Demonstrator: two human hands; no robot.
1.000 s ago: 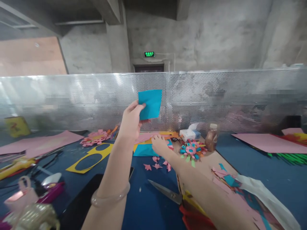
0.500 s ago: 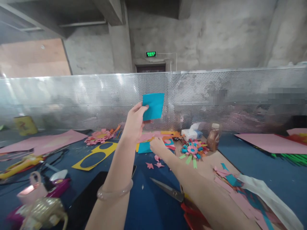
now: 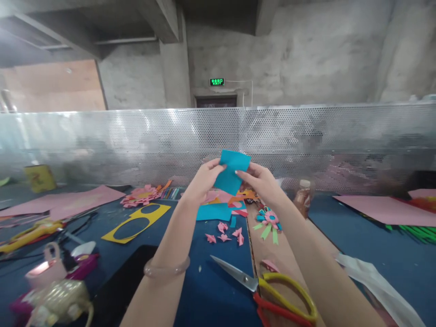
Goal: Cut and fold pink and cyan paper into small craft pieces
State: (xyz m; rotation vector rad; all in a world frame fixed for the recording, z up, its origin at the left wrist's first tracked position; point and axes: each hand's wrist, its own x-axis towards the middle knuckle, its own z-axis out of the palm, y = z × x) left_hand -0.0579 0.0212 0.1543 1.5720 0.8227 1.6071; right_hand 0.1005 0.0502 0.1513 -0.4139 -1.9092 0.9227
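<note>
A piece of blue paper (image 3: 232, 171) is held up above the table between both hands. My left hand (image 3: 205, 178) pinches its left edge with the thumb in front. On its right edge, my right hand (image 3: 261, 180) grips it with thumb and fingers. Below the hands lies a larger blue sheet (image 3: 214, 212) beside small pink paper pieces (image 3: 223, 237). Scissors (image 3: 250, 282) with one yellow and one red handle rest on the table between my forearms. A paper flower (image 3: 270, 217) with green tails sits to the right, partly beside my right forearm.
On the left are a yellow sheet with round cutouts (image 3: 136, 222), a pink paper flower (image 3: 141, 196), a yellow glue gun (image 3: 32, 235) and a dark flat object (image 3: 126, 284). A brown bottle (image 3: 302, 198) stands right. A perforated metal partition (image 3: 170, 136) runs along the back.
My right hand has risen from the table to take hold of the blue paper's right edge. My left hand has brought the paper slightly down and right, and it is now tilted.
</note>
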